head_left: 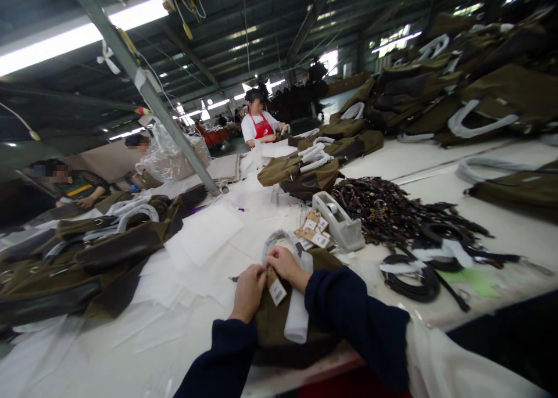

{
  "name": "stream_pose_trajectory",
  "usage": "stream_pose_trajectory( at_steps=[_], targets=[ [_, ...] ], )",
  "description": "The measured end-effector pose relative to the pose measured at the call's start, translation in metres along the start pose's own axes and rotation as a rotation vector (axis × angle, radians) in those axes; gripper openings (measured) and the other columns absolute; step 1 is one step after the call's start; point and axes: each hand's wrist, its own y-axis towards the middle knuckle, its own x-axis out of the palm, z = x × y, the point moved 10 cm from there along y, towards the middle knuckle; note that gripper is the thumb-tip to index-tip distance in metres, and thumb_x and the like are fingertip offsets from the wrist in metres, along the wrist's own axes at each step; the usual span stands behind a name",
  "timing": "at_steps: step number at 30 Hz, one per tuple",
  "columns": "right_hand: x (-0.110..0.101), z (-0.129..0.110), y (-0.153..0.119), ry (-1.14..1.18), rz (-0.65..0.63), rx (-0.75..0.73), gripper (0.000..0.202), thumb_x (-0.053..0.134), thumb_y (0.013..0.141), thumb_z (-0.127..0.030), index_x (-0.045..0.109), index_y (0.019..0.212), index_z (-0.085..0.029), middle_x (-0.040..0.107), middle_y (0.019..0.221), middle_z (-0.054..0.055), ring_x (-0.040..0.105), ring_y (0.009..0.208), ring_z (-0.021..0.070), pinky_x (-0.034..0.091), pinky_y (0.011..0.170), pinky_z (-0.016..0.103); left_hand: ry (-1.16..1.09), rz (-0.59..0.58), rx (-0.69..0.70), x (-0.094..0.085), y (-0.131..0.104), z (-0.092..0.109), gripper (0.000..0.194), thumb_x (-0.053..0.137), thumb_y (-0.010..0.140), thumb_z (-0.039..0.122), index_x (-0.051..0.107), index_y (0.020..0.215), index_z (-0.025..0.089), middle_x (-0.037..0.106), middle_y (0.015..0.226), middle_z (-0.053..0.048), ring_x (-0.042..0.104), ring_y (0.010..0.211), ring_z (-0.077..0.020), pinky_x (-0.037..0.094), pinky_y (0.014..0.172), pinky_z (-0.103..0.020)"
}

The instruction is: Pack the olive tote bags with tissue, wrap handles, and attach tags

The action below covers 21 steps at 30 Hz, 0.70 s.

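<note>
An olive-green bag [271, 326] with dark trim lies in front of me, its handle [275, 235] wrapped in pale material. A brown hang tag [275, 287] with a white barcode label hangs against it. My right hand [285, 265] is closed in a pinch at the tag's upper end. Close beside it, my left hand [250, 289] is pinched too, fingertips nearly meeting the right ones; what lies between them is too small to make out. A roll of white wrapping [297, 316] lies across the bag beneath my right forearm.
Beyond the bag are more hang tags [314, 228] and a grey tape dispenser [337, 221]. To the right lie a heap of dark straps [383, 209] and coiled black straps [410, 277]. White sheets [203, 232] and stacked bags [108, 250] spread leftward. A co-worker in a red apron [263, 128] is across the table.
</note>
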Motion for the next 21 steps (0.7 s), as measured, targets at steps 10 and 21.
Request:
stream_pose_trajectory(
  at_steps=[10,21],
  targets=[
    [0.011,-0.019,-0.009,0.028,-0.148,-0.12,0.01,0.064,0.075,-0.005,0.062,0.073,-0.015,0.061,0.064,-0.003,0.052,0.059,0.0095,0.038,0.055,0.02,-0.38,0.038,-0.203,-0.002,-0.004,-0.041,0.036,0.072,0.072,0.047,0.072,0.086,0.013,0.068,0.061,-0.001,0.061,0.054,-0.0136,0.049,0.053,-0.023],
    [0.014,-0.001,-0.008,-0.086,-0.203,-0.071,0.004,0.068,0.078,-0.015,0.068,0.081,-0.012,0.061,0.065,-0.002,0.053,0.052,0.0092,0.038,0.045,0.018,-0.495,0.032,-0.216,0.002,-0.006,-0.045,0.038,0.077,0.069,0.047,0.07,0.087,0.014,0.069,0.06,0.0,0.062,0.055,-0.0132,0.051,0.058,-0.023]
  ],
)
